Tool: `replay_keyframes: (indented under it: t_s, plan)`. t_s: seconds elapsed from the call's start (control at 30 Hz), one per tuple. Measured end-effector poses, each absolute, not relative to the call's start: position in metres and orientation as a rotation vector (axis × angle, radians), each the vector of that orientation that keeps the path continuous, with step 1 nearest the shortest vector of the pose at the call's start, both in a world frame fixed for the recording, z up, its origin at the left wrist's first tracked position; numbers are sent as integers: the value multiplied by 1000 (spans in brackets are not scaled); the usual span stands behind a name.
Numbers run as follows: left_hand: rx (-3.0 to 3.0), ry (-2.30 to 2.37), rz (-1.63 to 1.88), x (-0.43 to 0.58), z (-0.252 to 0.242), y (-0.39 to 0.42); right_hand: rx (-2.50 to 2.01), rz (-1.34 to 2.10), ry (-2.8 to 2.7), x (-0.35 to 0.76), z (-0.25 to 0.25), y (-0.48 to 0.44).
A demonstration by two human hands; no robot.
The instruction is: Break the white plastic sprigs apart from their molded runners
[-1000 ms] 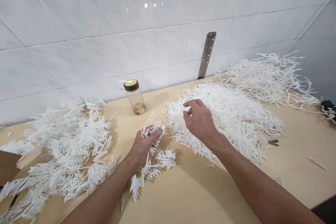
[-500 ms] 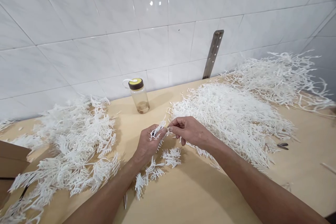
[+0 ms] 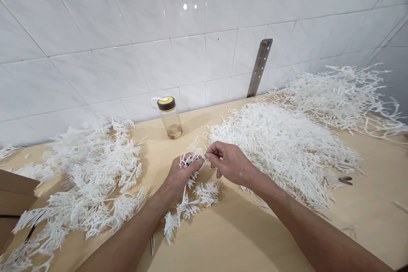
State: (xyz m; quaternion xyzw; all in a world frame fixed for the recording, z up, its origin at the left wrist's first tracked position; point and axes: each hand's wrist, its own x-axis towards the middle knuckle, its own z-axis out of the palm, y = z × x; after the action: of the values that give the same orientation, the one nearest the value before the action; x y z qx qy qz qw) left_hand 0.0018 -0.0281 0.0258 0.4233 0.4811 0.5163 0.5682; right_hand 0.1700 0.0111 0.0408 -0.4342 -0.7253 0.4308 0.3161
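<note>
My left hand (image 3: 183,172) is closed around a white branching plastic sprig (image 3: 191,157), whose thin tips stick out above and below the fingers. Thumb and forefinger of my right hand (image 3: 228,161) pinch at the sprig's end, right against my left fingertips; the tiny part between them is too small to make out. White sprig clusters (image 3: 188,208) hang or lie just below my left hand, and I cannot tell whether they join the held piece. Close to my right hand spreads a broad pile of short white pieces (image 3: 280,148).
A heap of branched white sprigs (image 3: 98,178) covers the table's left side. Longer white strands (image 3: 338,97) lie at the back right. A bottle with a yellow-and-black lid (image 3: 170,119) stands near the tiled wall. Dark snips (image 3: 345,180) lie right, a cardboard box (image 3: 15,199) left.
The held sprig has turned slightly in my left hand, and its tips spread more upward. My right hand stays at nearly the same spot. The whole view has shifted a little.
</note>
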Motion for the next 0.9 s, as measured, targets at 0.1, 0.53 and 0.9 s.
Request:
replay_keyframes:
  t_s: [0.1,0.53,0.9]
  plan:
    - [935,1149,1227,2,26,-29,-1102,1210,-1924,172,39,12]
    - [892,1146,1120,1,18,-26,-1150,288,-2273,158,26,11]
    - [927,1151,1119,-1,26,-35,-1400,462,-1945,168,33,23]
